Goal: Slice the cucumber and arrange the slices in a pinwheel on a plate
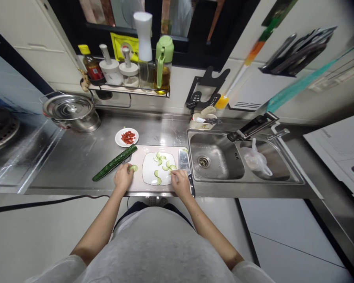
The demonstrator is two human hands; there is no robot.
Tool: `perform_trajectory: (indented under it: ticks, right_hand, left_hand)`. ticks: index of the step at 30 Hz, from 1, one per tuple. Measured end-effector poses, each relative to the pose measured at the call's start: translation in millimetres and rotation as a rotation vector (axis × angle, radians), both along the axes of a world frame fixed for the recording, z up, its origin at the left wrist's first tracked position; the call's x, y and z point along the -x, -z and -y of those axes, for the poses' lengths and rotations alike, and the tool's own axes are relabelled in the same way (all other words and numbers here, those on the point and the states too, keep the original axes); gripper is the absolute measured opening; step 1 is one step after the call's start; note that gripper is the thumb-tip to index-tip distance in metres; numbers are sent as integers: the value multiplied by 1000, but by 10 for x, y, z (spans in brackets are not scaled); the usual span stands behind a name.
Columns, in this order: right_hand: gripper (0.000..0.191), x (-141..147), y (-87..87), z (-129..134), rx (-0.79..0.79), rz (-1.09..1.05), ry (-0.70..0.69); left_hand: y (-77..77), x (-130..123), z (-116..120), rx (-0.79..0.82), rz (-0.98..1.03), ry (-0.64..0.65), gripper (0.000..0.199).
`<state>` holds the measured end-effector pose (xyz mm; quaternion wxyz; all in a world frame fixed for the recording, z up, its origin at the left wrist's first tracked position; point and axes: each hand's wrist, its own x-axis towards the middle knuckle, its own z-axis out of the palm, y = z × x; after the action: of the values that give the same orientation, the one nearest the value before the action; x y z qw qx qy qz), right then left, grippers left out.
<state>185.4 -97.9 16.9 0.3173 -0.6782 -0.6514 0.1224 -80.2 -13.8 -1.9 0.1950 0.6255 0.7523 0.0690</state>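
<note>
A squarish white plate (150, 173) lies on a pale cutting board (138, 153). Half-moon cucumber slices (157, 174) are arranged on it in curved groups. Left of the plate, my left hand (123, 179) is closed around a few cucumber slices (133, 168). My right hand (181, 182) is at the plate's right edge, fingertips pinched on a slice by the others. Beside that hand, a wide-bladed knife (183, 160) lies on the board, its black handle pointing toward me. A long dark green cucumber (115, 162) rests diagonally at the board's left side.
A small white dish (118, 137) of red pieces stands behind the board. A lidded steel pot (85, 120) is at the back left. Bottles and jars (129, 72) line a wall rack. On the right is a double sink (218, 157) with a plastic bag (256, 159) in it.
</note>
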Motion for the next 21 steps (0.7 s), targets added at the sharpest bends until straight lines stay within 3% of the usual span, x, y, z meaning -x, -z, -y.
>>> perform_trajectory:
  ticks: [8, 12, 16, 21]
  right_hand:
    - [23, -19, 19, 17, 6, -6, 9]
    - [23, -34, 39, 38, -3, -24, 1]
    - [24, -43, 28, 15, -22, -66, 0]
    - [22, 47, -152, -203, -13, -164, -62]
  left_hand:
    - [40, -22, -6, -45, 33, 41, 18]
    - [51, -31, -21, -63, 131, -8, 22]
    - [-3, -71, -61, -69, 472, -133, 24]
    - [-223, -205, -97, 33, 1040, -210, 40]
